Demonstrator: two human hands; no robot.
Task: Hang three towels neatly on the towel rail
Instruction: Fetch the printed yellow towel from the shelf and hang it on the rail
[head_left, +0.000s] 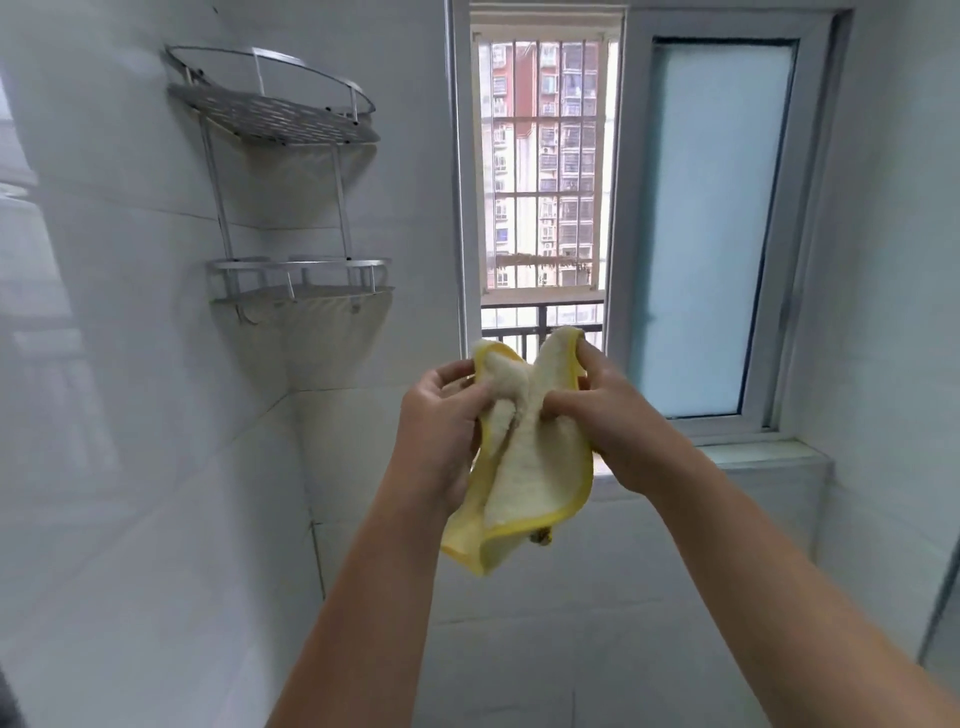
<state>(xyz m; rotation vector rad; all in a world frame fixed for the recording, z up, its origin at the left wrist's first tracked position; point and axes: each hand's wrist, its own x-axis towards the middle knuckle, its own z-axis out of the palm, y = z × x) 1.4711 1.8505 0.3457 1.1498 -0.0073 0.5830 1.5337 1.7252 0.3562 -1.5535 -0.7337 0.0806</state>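
Two hands raised mid-scene, both gripping one small towel (524, 457). Left hand (441, 421) pinching the towel's left fold, thumb on the near side, fingers curled behind the cloth. Right hand (602, 415) pinching the right fold, fingertips pressed into the cream pile, upper corner caught under the index finger. Cream fleece with yellow edging, bunched between the hands, lower part hanging free in the air, a small dark tag at the bottom hem. Beyond, farther off, a window (543, 171) with metal bars and apartment blocks outside; to its right a frosted pane (717, 223) above a sill. Far left, in the tiled corner, a two-tier metal corner shelf (291, 182). White tiled wall (130, 415) all around.
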